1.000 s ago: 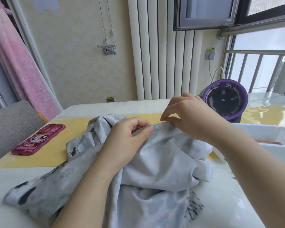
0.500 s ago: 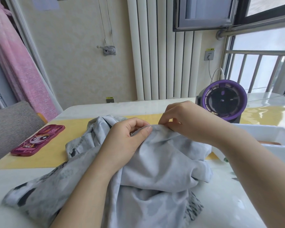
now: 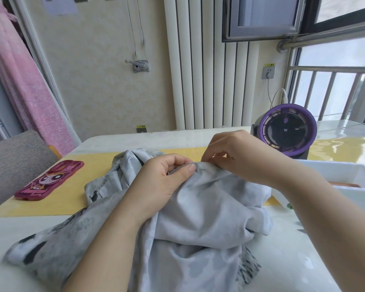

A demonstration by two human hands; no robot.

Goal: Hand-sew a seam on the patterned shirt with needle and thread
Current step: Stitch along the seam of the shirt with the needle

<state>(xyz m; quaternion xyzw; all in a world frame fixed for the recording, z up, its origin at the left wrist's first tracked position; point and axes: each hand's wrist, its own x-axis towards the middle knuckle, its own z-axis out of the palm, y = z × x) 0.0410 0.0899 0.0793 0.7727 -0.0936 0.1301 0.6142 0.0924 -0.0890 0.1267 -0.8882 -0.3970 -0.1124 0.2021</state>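
The grey patterned shirt (image 3: 198, 209) lies bunched on the table, reaching from the yellow mat down to the near edge. My left hand (image 3: 164, 182) grips a raised fold of the shirt, thumb on top and fingers curled under. Just to its right, my right hand (image 3: 234, 157) has its fingertips pinched down at the same folded edge. The needle and thread are hidden under those fingertips, so I cannot tell if they are pinched.
A pink cartoon phone case (image 3: 51, 181) lies on the yellow mat (image 3: 72, 199) at left. A purple round fan (image 3: 287, 131) stands at the back right, a white tray (image 3: 350, 175) in front of it. A grey chair back (image 3: 13, 161) is at far left.
A second ago my right hand held the needle visibly just above the fold. It has since dropped to the fabric edge, closer to my left hand. The left hand and shirt stayed put.
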